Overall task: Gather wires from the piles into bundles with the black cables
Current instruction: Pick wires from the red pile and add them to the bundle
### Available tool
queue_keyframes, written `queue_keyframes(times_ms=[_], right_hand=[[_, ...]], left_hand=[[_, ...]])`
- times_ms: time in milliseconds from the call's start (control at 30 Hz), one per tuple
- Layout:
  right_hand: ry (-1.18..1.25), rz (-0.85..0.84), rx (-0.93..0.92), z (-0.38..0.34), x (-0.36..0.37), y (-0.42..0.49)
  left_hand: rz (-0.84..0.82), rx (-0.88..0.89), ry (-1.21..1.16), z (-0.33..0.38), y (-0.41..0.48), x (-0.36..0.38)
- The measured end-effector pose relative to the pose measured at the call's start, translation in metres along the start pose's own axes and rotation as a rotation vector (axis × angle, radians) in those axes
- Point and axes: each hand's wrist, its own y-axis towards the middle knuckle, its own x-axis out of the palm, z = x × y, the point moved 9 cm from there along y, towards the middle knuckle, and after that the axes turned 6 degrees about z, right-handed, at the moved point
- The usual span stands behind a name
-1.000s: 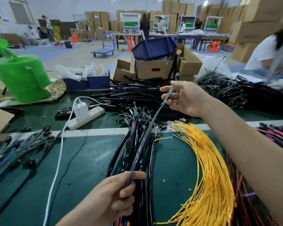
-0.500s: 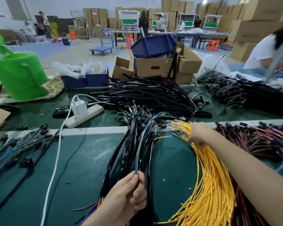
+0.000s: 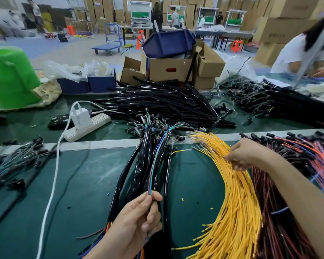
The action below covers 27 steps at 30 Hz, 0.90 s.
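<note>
Bundle in hand: your left hand (image 3: pixel 137 219) pinches a few coloured wires (image 3: pixel 151 176) above the black cables (image 3: pixel 125 176) at table centre; your right hand (image 3: pixel 245 154) rests its fingers on the yellow wires (image 3: pixel 238 202), and I cannot tell whether it grips one; the piles are large, so most of the gathering looks undone; the red wires (image 3: pixel 281 230) are cut off at the frame edge.

Nothing here can be read from where I stand. The big carton (image 3: pixel 277 35) in the stack on the right carries faint dark print, too blurred to make out. A small blue label (image 3: pixel 97 3) on a far stacked box is only a smudge of colour.
</note>
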Motion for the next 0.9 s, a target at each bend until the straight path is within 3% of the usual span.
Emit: queue_keyframes(times_ms=[133,200,300,400,567,900], right_hand=[[0.131,-0.063,-0.025,-0.011,-0.013,-0.016],[0.223,0.003,-0.119,-0.029,-0.025,-0.025],[0.596,0.239,-0.293,-0.057,-0.056,-0.043],[0.84,0.151,-0.391,-0.085,-0.052,-0.062],[0.743,-0.039,-0.477,-0.123,-0.009,-0.08],[0.394,0.11,-0.691,-0.169,0.042,-0.061]], left_hand=[[0.042,0.054,0.035,0.003,0.001,-0.004],[0.032,0.053,0.036,0.004,0.0,-0.003],[0.017,0.029,0.032,0.002,-0.001,-0.002],[0.021,0.005,0.086,-0.001,0.0,-0.003],[-0.004,0.007,0.217,-0.003,-0.002,0.0],[-0.043,-0.068,0.282,-0.009,-0.007,-0.002]])
